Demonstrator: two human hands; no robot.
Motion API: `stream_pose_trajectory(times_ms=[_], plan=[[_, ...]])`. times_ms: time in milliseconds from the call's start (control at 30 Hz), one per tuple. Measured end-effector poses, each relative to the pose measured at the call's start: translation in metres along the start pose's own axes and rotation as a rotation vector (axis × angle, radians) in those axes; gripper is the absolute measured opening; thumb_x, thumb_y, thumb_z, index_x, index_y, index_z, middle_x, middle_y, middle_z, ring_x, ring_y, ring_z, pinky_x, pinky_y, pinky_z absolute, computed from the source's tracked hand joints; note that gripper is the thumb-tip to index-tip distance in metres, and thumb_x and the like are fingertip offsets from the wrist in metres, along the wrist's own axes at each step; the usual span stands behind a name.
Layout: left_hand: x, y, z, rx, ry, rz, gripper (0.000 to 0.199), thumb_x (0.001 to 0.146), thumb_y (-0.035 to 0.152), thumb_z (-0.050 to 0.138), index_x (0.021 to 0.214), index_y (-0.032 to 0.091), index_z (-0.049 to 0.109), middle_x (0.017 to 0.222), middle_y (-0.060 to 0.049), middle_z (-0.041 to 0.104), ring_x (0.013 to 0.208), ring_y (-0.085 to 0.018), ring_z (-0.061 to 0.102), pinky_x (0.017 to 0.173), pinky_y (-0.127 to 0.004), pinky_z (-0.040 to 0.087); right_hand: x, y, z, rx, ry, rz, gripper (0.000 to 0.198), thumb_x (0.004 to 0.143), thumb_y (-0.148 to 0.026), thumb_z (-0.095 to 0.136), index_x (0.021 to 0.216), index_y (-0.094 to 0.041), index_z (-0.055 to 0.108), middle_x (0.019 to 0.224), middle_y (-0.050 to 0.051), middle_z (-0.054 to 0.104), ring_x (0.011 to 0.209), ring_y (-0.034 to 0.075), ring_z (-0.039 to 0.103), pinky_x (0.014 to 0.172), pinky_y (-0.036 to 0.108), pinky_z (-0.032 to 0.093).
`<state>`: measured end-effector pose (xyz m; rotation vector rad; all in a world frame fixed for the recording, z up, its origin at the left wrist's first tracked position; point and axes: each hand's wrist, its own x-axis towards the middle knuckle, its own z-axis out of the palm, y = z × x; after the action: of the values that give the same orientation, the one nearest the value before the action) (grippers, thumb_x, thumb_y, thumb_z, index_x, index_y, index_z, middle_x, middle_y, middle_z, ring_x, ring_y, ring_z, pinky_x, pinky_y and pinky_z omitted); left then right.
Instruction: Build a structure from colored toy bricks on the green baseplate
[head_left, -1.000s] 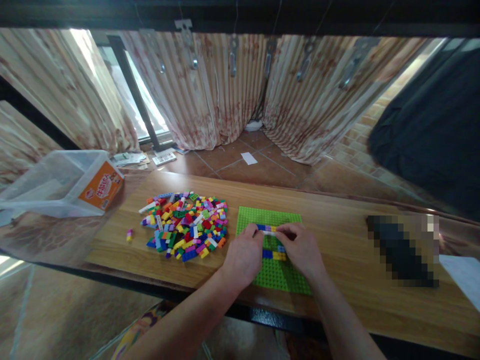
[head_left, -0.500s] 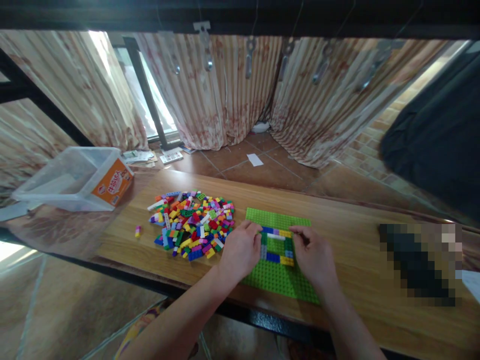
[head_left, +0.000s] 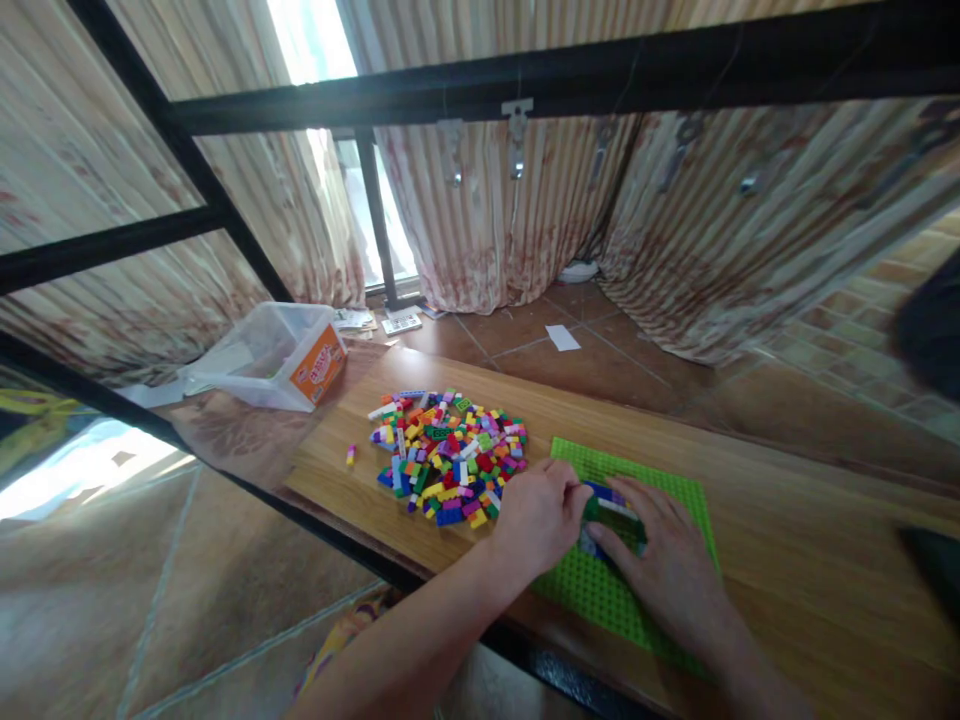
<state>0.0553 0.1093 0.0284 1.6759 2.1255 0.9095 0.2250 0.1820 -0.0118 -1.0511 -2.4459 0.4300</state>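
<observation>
A low rectangular frame of toy building bricks (head_left: pixel 618 511) is set on the green studded baseplate (head_left: pixel 592 590). My left hand (head_left: pixel 541 512) is closed at the frame's left side, thumb and fingertips pinched at a green building brick (head_left: pixel 591 508). Over the frame's right part lies my right hand (head_left: pixel 667 550), fingers stretched and apart; its thumb reaches to the left side near my left fingertips. Blue and white bricks show between the hands, while the frame's right and near sides are mostly covered.
Left of the baseplate a heap of mixed bricks (head_left: pixel 450 460) is spread on the wooden tabletop (head_left: pixel 795 520), with a small pink-and-yellow piece (head_left: pixel 350 454) apart from it. A clear plastic bin (head_left: pixel 262 350) stands far left. A dark metal bar (head_left: pixel 420 92) with hanging clips crosses above.
The view has swung left, so the scene sits further right. My right hand has gone from pinching the frame's right side to spreading over it; my left hand stays at the left side.
</observation>
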Motion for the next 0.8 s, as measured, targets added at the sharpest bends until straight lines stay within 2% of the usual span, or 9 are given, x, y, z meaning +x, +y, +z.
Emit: stream_pose_trajectory(times_ms=[133,367,533,700,800], plan=[[0.004,-0.007,-0.011,0.001,0.055,-0.010,0.034,0.097,0.036,0.045,0.070,0.018,0.055,0.074,-0.002,0.062,0.069,-0.014,0.057,0.064,-0.026,0.040,-0.002,-0.004,0.005,-0.057,-0.042,-0.053,0.053,0.082,-0.054,0.059,0.127,-0.025,0.057,0.131,0.010,0.060,0.121,0.031,0.053,0.102,0.052,0.038],[0.013,-0.026,-0.035,-0.028,0.177,-0.074,0.021,0.090,0.017,0.049,0.073,0.018,0.060,0.078,-0.002,0.064,0.073,-0.014,0.057,0.069,-0.024,0.042,-0.001,-0.002,0.010,-0.050,-0.048,-0.114,0.058,0.080,-0.059,0.061,0.127,-0.025,0.056,0.131,0.010,0.060,0.121,0.031,0.054,0.103,0.051,0.038],[0.019,-0.042,-0.054,-0.032,0.219,-0.135,0.022,0.089,0.015,0.047,0.078,0.018,0.066,0.080,-0.001,0.067,0.075,-0.014,0.059,0.070,-0.024,0.042,0.000,0.001,0.010,-0.048,-0.044,-0.109,0.058,0.080,-0.060,0.059,0.126,-0.025,0.058,0.128,0.010,0.061,0.117,0.031,0.056,0.102,0.052,0.039],[0.022,-0.064,-0.083,0.124,0.220,-0.305,0.028,0.091,0.027,0.050,0.071,0.017,0.067,0.069,-0.003,0.066,0.068,-0.016,0.058,0.067,-0.026,0.042,0.000,0.004,0.010,-0.042,-0.051,-0.116,0.058,0.081,-0.062,0.058,0.125,-0.025,0.058,0.129,0.010,0.061,0.119,0.032,0.055,0.102,0.053,0.039],[0.018,-0.079,-0.098,0.235,0.173,-0.381,0.023,0.088,0.026,0.052,0.078,0.018,0.072,0.076,-0.005,0.069,0.076,-0.019,0.063,0.074,-0.028,0.045,-0.001,0.007,0.011,-0.038,-0.050,-0.109,0.059,0.080,-0.063,0.057,0.125,-0.025,0.058,0.128,0.010,0.062,0.118,0.033,0.056,0.101,0.055,0.039]])
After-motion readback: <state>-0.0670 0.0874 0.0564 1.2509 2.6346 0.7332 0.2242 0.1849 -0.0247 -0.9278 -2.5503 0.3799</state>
